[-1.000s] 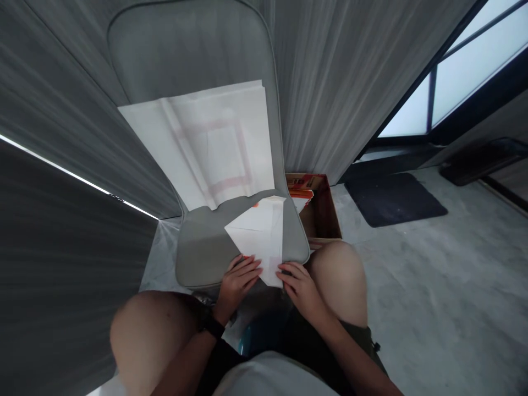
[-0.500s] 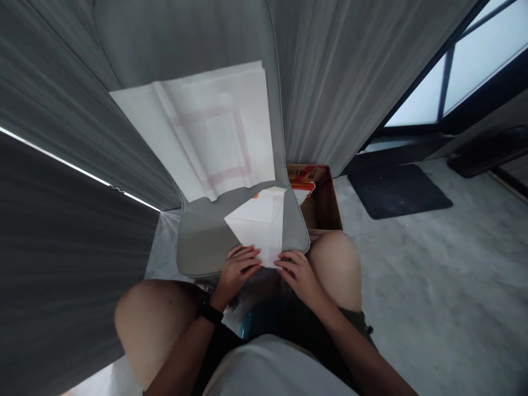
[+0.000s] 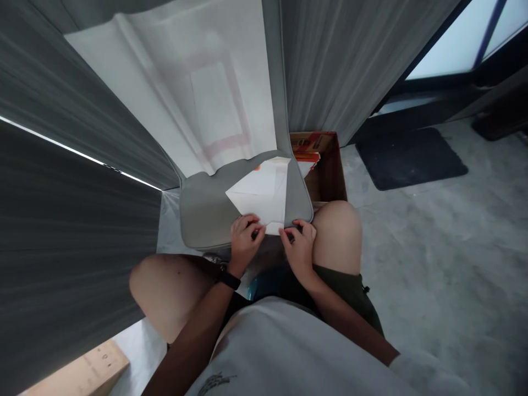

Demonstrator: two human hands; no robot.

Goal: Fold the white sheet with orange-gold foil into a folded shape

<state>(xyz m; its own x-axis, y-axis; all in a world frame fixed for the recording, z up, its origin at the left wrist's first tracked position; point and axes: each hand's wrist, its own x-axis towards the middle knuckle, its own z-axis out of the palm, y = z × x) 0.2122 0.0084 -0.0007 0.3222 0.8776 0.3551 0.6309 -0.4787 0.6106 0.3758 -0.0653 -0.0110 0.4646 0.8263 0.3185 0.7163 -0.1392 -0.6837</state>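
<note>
A folded white paper (image 3: 264,190) with a small orange mark lies on the grey chair seat (image 3: 206,212), its near edge at the front of the seat. My left hand (image 3: 246,236) pinches the paper's near left corner between thumb and fingers. At the near right corner, my right hand (image 3: 300,242) pinches the same paper. A narrow flap is turned up along the near edge between both hands. Against the chair back leans a large white sheet (image 3: 165,71) with a faint pink rectangular outline.
A cardboard box (image 3: 336,170) with orange-and-white pieces stands right of the chair. Farther right lies a dark mat (image 3: 412,158) on the floor. Grey curtains (image 3: 330,60) hang around the chair. Another carton (image 3: 88,371) is at the lower left.
The view has tilted down, so the chair and sheet appear higher. My fingers have curled into tighter pinches, and a narrow flap now shows at the paper's near edge.
</note>
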